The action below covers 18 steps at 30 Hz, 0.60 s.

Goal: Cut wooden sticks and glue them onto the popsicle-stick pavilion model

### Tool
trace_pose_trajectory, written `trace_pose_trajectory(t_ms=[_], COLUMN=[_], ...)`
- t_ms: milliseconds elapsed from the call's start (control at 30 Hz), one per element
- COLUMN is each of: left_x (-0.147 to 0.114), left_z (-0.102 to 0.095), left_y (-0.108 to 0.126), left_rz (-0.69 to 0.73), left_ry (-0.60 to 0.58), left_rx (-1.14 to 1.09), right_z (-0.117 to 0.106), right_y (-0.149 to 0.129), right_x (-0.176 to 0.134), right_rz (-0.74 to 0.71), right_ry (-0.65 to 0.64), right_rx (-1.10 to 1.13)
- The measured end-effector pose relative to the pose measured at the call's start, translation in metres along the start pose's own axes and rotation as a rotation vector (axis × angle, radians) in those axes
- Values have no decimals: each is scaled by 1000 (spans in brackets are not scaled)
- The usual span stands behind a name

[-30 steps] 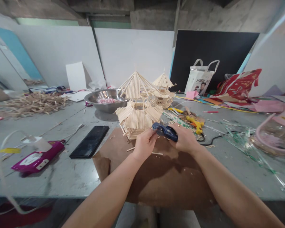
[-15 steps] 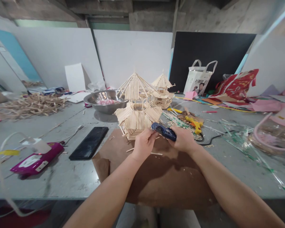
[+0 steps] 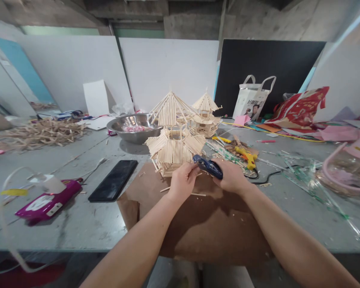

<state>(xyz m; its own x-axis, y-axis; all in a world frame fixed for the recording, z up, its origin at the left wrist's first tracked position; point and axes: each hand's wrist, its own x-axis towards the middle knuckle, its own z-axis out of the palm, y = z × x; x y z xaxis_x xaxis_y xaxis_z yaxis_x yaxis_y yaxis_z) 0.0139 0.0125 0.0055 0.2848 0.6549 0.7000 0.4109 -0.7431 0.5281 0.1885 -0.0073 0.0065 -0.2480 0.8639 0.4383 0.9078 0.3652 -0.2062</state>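
Observation:
My right hand (image 3: 231, 175) is wrapped round a dark blue hand tool (image 3: 209, 166), which looks like a cutter or pliers; its exact kind is unclear. Close by its tip, the fingers of my left hand (image 3: 183, 181) are pinched together, and whatever lies between them is too small or hidden to make out. Just behind both hands stands a pavilion model (image 3: 174, 150) of pale round sticks, with a lower roof and a pointed upper roof. A second, more distant stick pavilion (image 3: 204, 105) rises behind it to the right. Loose short sticks (image 3: 198, 195) lie on the brown board (image 3: 204, 228) under my hands.
Left are a black phone (image 3: 113, 181), a purple power strip (image 3: 49, 202) and a stick pile (image 3: 48, 134). Behind stands a metal bowl (image 3: 129, 135). A yellow glue gun (image 3: 248, 157), its cord, and clear plastic strips (image 3: 327, 194) lie right, near a pink-rimmed clear container (image 3: 348, 172).
The hands, the blue tool and the models hold nearly the same places. Only a very slight shift of the whole view shows.

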Motion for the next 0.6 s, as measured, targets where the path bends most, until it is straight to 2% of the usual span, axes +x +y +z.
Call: trace_pose_trajectory(t_ms=[200, 600], left_x=[0, 0], left_z=[0, -1], left_y=[-1, -1], left_rz=[50, 35], left_ry=[-7, 15], left_rx=[10, -27], right_z=[-2, -6], right_y=[-1, -7], right_x=[0, -1], right_rz=[-13, 42], right_ry=[-2, -43], right_rx=[-9, -136])
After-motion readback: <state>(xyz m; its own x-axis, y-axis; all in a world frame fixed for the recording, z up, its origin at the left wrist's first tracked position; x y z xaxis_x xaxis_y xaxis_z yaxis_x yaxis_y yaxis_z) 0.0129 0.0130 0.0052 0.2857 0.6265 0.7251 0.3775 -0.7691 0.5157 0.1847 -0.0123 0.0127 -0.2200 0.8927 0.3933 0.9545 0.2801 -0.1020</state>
